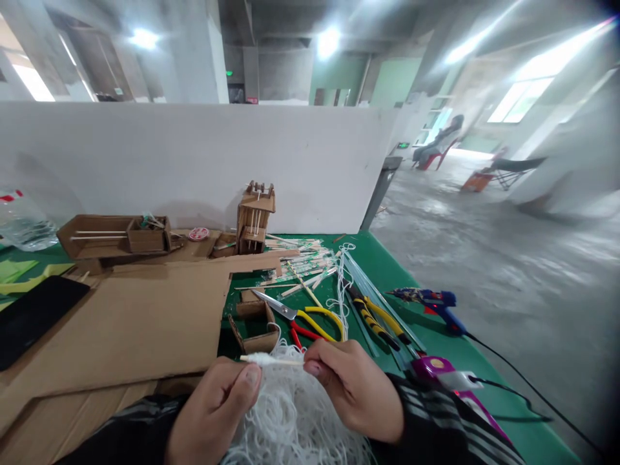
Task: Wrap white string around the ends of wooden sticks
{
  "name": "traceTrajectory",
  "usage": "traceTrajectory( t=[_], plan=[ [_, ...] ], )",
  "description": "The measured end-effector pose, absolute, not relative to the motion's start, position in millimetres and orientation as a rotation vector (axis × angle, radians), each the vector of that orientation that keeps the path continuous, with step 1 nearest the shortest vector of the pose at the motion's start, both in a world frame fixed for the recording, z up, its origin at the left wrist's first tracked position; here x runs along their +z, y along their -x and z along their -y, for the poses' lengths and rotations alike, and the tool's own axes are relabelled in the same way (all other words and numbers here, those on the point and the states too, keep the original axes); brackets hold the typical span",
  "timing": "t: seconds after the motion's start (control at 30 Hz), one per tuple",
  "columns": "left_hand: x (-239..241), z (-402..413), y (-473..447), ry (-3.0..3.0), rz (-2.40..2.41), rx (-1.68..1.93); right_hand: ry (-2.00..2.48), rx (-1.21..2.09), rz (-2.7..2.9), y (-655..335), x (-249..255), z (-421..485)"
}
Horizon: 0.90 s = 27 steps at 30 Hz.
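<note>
Between my two hands runs a thin wooden stick (pixel 289 362), held level, with white string (pixel 264 358) wound thickly round its left part. My left hand (pixel 217 400) pinches the wound end between thumb and fingers. The bare right end is gripped by my right hand (pixel 356 387). Below and behind the stick lies a big loose heap of white string (pixel 285 413). Just beyond it are scissors (pixel 305 316) with yellow and red handles, next to a small open cardboard box (pixel 252 326).
Wrapped sticks (pixel 300 265) lie scattered behind. Pliers (pixel 375 316), clear glue sticks (pixel 361 278), a blue glue gun (pixel 431 300) and a purple one (pixel 436 371) with cords are rightward. Cardboard sheet (pixel 159 316), phone (pixel 41 316), bottle (pixel 26 219) and a cardboard tower (pixel 256 216) are also here.
</note>
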<state>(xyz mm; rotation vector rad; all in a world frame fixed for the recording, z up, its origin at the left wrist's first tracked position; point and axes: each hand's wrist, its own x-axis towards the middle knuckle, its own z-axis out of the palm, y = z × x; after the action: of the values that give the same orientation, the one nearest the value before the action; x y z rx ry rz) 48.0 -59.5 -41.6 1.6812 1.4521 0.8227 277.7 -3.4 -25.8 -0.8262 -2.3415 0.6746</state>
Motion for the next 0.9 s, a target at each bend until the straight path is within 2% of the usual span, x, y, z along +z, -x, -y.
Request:
traceTrajectory(
  t=[0.23, 0.57, 0.8, 0.9],
  plan=[
    [-32.8, 49.8, -50.9, -1.520, -1.258, 0.900, 0.937, 0.838, 2.316, -278.6, -28.9, 3.3],
    [-37.6, 48.6, -50.6, -1.528, -1.244, 0.994, 0.760, 0.451, 2.279, -271.3, -35.4, -0.6],
    [-41.8, 46.9, -51.8, -1.452, -1.222, 1.054, 0.912, 0.459, 2.254, -271.8, -39.2, 4.1],
    [-43.9, 48.8, -49.9, -1.424, -1.205, 1.042, 0.825, 0.455, 2.273, -270.7, -41.3, 2.9]
  ],
)
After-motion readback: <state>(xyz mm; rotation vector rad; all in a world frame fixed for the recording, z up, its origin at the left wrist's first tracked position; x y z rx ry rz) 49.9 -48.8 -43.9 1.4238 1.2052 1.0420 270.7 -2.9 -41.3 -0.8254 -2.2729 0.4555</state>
